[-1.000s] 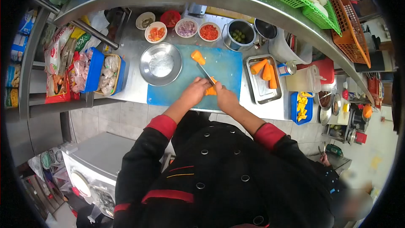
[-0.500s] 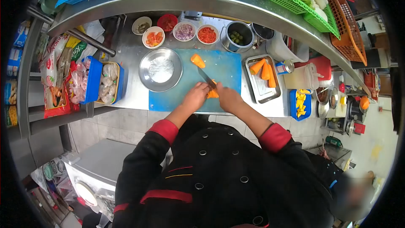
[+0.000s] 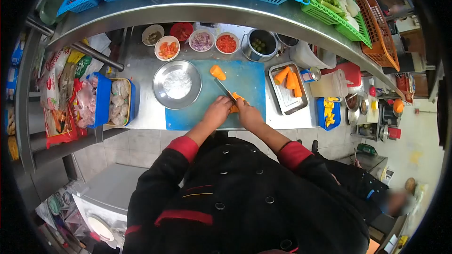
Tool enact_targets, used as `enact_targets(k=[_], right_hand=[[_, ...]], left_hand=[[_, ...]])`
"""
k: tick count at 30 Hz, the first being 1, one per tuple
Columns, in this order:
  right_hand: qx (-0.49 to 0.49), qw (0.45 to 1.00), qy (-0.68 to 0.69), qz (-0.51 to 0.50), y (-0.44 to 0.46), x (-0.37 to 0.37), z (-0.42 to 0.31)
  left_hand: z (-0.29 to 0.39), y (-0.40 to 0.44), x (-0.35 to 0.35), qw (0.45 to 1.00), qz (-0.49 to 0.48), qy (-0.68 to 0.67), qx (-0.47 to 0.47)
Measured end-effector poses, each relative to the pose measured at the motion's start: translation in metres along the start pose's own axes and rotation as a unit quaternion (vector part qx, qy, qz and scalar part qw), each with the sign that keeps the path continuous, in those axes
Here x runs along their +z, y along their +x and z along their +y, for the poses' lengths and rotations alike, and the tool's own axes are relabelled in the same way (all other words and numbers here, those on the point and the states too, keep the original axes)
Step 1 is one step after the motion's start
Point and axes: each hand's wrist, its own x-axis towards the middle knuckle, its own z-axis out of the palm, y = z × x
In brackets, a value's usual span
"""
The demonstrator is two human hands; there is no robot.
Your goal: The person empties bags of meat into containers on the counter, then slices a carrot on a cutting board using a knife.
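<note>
My right hand (image 3: 249, 115) is closed round the handle of a knife (image 3: 224, 90), whose blade points up and left over the blue cutting board (image 3: 188, 116). Beneath and beside the knife lies orange carrot (image 3: 234, 108), partly hidden by my hands. The fingers of my left hand (image 3: 217, 112) are bent and pressed on this carrot, left of the blade. Farther up the board rests another carrot piece (image 3: 217, 72). A round metal bowl with white powder (image 3: 177, 83) overlaps the board's left side.
Several small bowls (image 3: 201, 41) stand behind the board, beside a pot of green items (image 3: 260, 44). Right of it are a metal tray (image 3: 288, 105) with carrots and a blue container (image 3: 328, 113). A steel shelf (image 3: 188, 15) spans above. Another person (image 3: 348, 178) is at lower right.
The whole view has shifted, with the counter items now lower and slightly left. Both hands stay together at the carrot on the board. The other person shows more at the lower right.
</note>
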Motion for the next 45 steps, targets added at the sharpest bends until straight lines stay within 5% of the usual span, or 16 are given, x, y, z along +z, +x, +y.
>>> enact_targets(k=[10,16,20,26,30,36,38,45], right_hand=[[-0.039,0.999,0.022,0.020,0.014,-0.010,0.007],[0.016,0.995,-0.073,-0.064,-0.008,-0.019,-0.012],[0.017,0.998,-0.044,0.031,0.006,0.002,-0.015],[0.021,0.998,-0.032,-0.056,-0.014,-0.023,-0.014],[0.022,0.999,-0.005,0.025,0.002,0.002,-0.012],[0.033,0.995,-0.058,-0.076,-0.013,-0.015,-0.015],[0.029,0.999,-0.003,0.032,-0.011,0.011,-0.015],[0.016,1.000,-0.014,-0.004,0.007,-0.002,-0.005]], left_hand=[[-0.008,0.000,-0.001,0.999,0.003,-0.002,0.033],[-0.010,-0.002,0.002,1.000,0.003,0.010,0.014],[-0.015,-0.004,0.004,0.999,-0.011,0.032,0.017],[-0.011,-0.005,0.004,1.000,0.017,-0.002,0.007],[-0.009,-0.004,0.002,0.999,0.029,-0.015,0.023],[-0.013,-0.007,0.005,0.999,0.027,-0.010,0.019],[-0.009,-0.007,0.002,0.999,0.035,-0.006,0.032],[-0.018,-0.005,-0.007,0.997,0.045,-0.056,0.034]])
